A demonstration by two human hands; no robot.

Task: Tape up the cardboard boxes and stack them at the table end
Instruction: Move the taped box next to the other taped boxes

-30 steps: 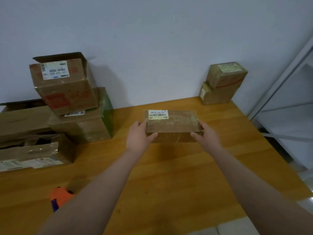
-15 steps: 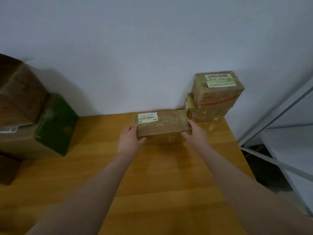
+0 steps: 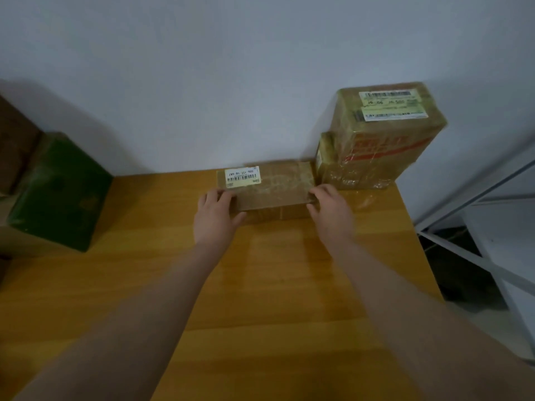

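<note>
- Head view: I hold the flat cardboard box [image 3: 266, 188] by its two short ends. My left hand [image 3: 215, 219] clamps the left end, fingers over the top edge and thumb on the front face. My right hand [image 3: 330, 211] curls round the right end. Both grips are closed on the box.
- The box's long axis runs left to right, along the wall [image 3: 231, 82], with its shipping label [image 3: 242, 175] on top near the left end. It sits low at the far side of the bench [image 3: 260, 299]; I cannot tell whether its underside touches the wood.
- What the next move turns on is the two-box stack [image 3: 376, 146]. It stands in the far right corner of the bench, just beside the box's right end, so its top lies up and to the right of my grip. My right hand is the nearer one, close to the stack's lower box.
- I judge the box needs lifting and carrying rightward to land on top. My right knuckles could nudge the stack on the way.
- A green box [image 3: 60, 192] stands well apart at the left; a white shelf frame [image 3: 477, 204] lies beyond the bench's right edge.
</note>
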